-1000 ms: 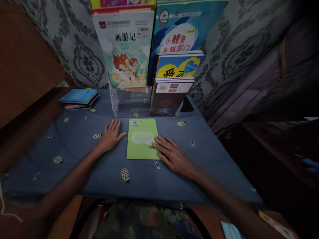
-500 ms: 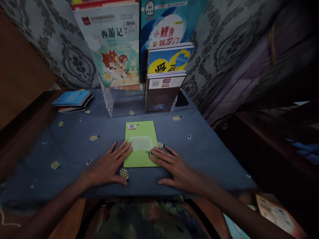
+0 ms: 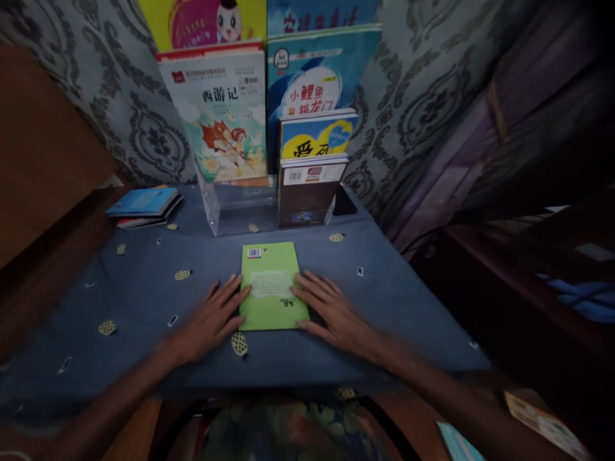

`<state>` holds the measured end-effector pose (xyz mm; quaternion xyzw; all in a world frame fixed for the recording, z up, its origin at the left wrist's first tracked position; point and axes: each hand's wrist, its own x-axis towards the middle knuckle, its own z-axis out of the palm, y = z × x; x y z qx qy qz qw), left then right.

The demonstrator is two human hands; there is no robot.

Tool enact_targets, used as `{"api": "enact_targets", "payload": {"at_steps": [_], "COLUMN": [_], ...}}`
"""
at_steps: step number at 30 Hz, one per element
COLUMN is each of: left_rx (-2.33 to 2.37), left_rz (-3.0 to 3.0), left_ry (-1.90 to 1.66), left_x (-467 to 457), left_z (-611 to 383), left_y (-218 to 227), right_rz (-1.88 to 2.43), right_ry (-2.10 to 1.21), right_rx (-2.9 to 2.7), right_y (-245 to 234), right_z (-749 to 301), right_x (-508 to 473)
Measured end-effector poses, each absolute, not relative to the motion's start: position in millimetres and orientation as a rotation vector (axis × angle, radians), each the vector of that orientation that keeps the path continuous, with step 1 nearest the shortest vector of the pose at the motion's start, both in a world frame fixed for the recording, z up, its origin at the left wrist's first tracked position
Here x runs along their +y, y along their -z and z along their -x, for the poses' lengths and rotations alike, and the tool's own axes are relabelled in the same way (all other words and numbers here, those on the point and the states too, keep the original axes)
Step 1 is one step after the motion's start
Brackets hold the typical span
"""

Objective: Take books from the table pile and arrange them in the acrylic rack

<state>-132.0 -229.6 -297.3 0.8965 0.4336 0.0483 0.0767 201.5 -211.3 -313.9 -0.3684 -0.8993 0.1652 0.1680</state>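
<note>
Green paperback [image 3: 269,261] lies back cover up on a blue printed tablecloth [image 3: 375,333], in front of a clear acrylic book stand [image 3: 245,218]. A second ago the left hand lay just beside the book, and half a second ago both thumbs stuck out below its near edge. Now the left hand [image 3: 214,317] and right hand [image 3: 336,314] frame it, fingertips at the long sides, thumbs by the near corners, so it seems steadied evenly from both sides. Neither hand is clenched; fingers are spread, resting rather than grasping. On the stand, a teal picture book [image 3: 353,57] reads 小鲤鱼跳龙门 and a pale storybook [image 3: 223,137] reads 西游记, Journey to the West. Smallest is the paperback's barcode [image 3: 254,253]; its paragraph is too small to read.
</note>
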Motion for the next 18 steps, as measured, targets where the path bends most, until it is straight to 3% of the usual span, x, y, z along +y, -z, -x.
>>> {"api": "enact_targets", "payload": {"at_steps": [8, 14, 18], "left_rx": [0.907, 0.493, 0.463], "left_rz": [-3.007, -3.295, -3.297], "left_ry": [0.177, 0.029, 0.177], "left_x": [-156, -142, -138], "left_z": [132, 107, 106], "left_y": [277, 265, 266], "right_rz": [1.064, 0.986, 0.964], "right_ry": [-0.462, -0.457, -0.501], "right_rx": [-2.608, -2.545, -2.492], "right_y": [318, 316, 317], "right_z": [-189, -182, -183], "right_x": [-137, -115, -116]}}
